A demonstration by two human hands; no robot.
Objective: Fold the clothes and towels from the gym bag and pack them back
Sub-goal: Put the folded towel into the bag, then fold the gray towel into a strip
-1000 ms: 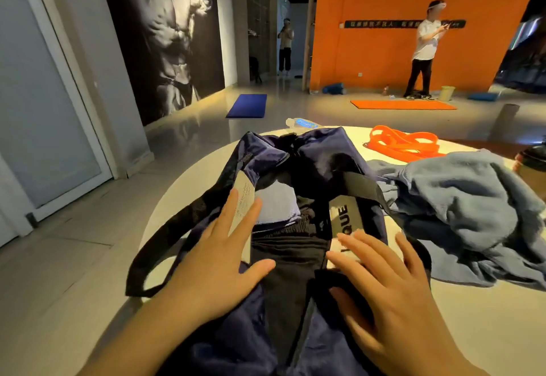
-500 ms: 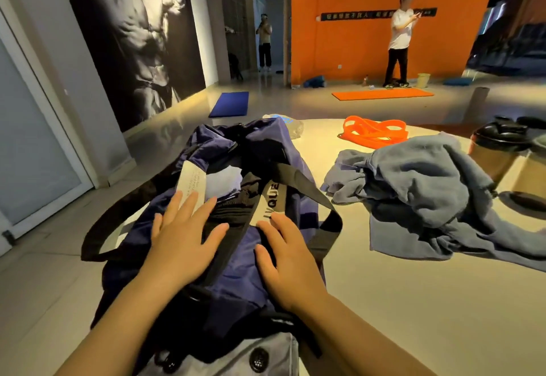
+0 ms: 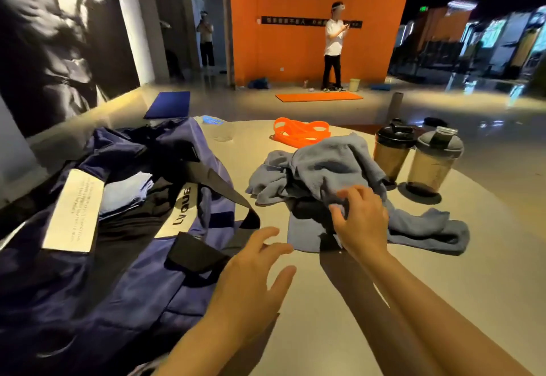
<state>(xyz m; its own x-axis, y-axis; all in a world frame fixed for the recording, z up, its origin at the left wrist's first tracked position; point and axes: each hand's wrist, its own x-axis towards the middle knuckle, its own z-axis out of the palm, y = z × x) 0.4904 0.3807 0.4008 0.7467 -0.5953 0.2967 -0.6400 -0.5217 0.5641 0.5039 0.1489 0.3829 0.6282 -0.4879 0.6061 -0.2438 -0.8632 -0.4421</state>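
An open navy gym bag (image 3: pixel 141 242) fills the left of the frame on a round table (image 3: pixel 339 301), folded clothes inside. At lower centre the left hand (image 3: pixel 254 275) hovers, fingers spread, holding nothing. Right of centre, the right hand (image 3: pixel 362 222) pinches a crumpled blue towel (image 3: pixel 325 168). Two shaker bottles (image 3: pixel 413 156) stand at right.

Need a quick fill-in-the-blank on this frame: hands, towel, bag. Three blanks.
1. The right hand reaches onto the crumpled ____ towel.
2. The left hand hovers open beside the navy ____.
3. Behind the towel stand ____ dark-lidded shaker bottles.

Missing words: grey-blue; gym bag; two
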